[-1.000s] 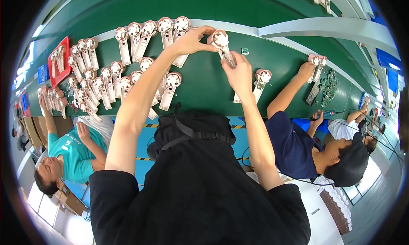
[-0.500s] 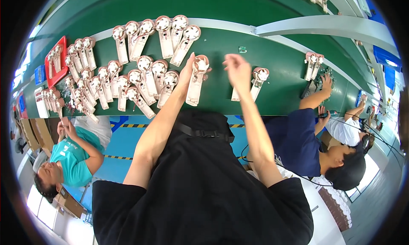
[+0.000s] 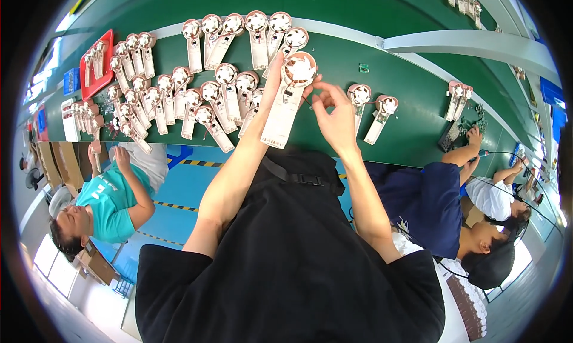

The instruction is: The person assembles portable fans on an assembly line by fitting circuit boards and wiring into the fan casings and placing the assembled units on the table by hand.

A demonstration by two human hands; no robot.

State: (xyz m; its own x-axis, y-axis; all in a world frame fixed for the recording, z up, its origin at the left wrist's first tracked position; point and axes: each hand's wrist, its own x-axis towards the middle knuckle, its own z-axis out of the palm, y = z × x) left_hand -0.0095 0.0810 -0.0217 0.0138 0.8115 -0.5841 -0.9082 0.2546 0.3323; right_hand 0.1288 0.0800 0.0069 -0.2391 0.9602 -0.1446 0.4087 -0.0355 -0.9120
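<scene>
While firmly in left hand (image 3: 275,80), pale fan (image 3: 285,110) beside right hand (image 3: 334,115), hold on wire (image 3: 307,100) unclear

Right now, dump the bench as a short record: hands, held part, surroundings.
left hand: left hand holds a fan unit
held part: white handle, pinkish round head; head away from the body
right hand: right hand beside the unit, fingertips close to it; grip on a wire unclear
left of hands: similar units in rows, red tray farther left
right of hands: two more units, small green board
surface: green bench
people: teal shirt left, navy shirt right
</scene>
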